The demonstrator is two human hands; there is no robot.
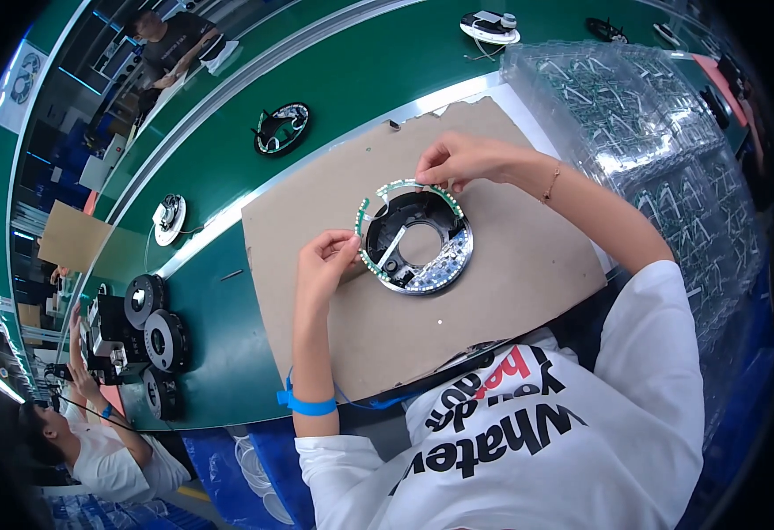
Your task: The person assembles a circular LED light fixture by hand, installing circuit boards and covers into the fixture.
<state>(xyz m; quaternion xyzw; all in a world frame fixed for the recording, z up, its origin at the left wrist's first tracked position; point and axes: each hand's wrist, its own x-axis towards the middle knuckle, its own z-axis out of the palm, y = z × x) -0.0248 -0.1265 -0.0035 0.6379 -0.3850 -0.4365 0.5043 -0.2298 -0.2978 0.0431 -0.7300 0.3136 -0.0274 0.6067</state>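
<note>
A round black housing (409, 212) rests on a brown cardboard sheet, with a blue-and-white populated circuit board (444, 261) along its lower right. Around its upper rim curves a thin green LED ring board (393, 187), which has a gap at the upper left. My left hand (327, 258) pinches the left side of this ring between thumb and fingers. At the top, my right hand (459, 161) is closed on the ring's edge. A white strip (391, 247) crosses the housing's open middle. Whether the ring is seated in the housing, I cannot tell.
The cardboard sheet (528, 274) covers the bench before me. Clear trays of circuit boards (617, 115) are stacked at right. On the green belt are a black round unit (283, 129) and white units (170, 219). Black rings (166, 340) stand at left; two other people work there.
</note>
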